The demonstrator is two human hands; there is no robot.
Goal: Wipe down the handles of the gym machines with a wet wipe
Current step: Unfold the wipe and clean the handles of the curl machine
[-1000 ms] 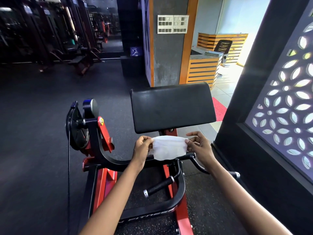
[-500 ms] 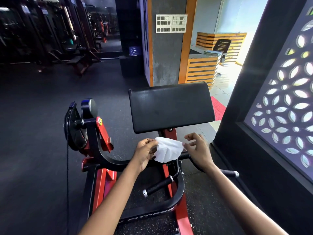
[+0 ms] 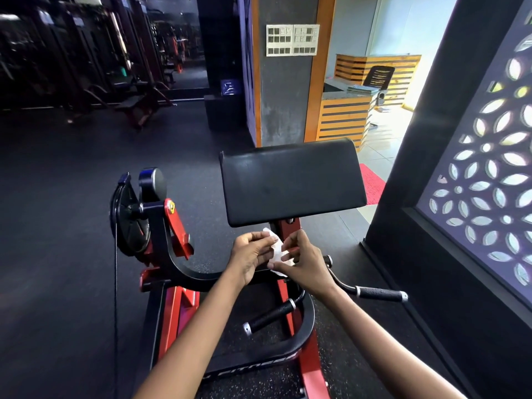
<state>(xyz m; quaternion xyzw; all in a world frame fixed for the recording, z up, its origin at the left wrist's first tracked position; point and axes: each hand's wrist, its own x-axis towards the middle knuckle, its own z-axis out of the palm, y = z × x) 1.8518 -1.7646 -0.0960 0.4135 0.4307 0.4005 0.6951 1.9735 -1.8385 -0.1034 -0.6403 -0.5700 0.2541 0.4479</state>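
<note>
Both hands are meeting just below the front edge of the black arm pad (image 3: 290, 182) of a preacher-curl machine (image 3: 172, 254). The left hand (image 3: 250, 254) and the right hand (image 3: 305, 263) are each pinching the white wet wipe (image 3: 275, 249), which is bunched small between the fingertips, directly over the machine's curved black lever bar. The fingers of both hands are curling around the wipe rather than lying flat, so neither is free.

The step in hand looks like folding or gathering the wipe into a pad before wiping. To do this well, the person is probably best served by folding it into a compact, thick pad with a clean face outward, then wrapping it around a grip and sliding along the full length while twisting, so the knurled surface gets covered all round.

The nearest targets are lying just beyond the hands: the right-side handle (image 3: 377, 293), black and textured with a silver end cap, is extending outward past the right wrist, and the lower handle (image 3: 270, 313) is angling down below and between the two forearms. Neither is being touched by the wipe at this moment.

As for writing, white letters on the curved black frame (image 3: 259, 367) beneath the forearms are reading as part of "FITNESS"; the start is hidden. A yellow round emblem (image 3: 171, 205) on the red bracket, to the left of the left hand, is too small to read.
</note>
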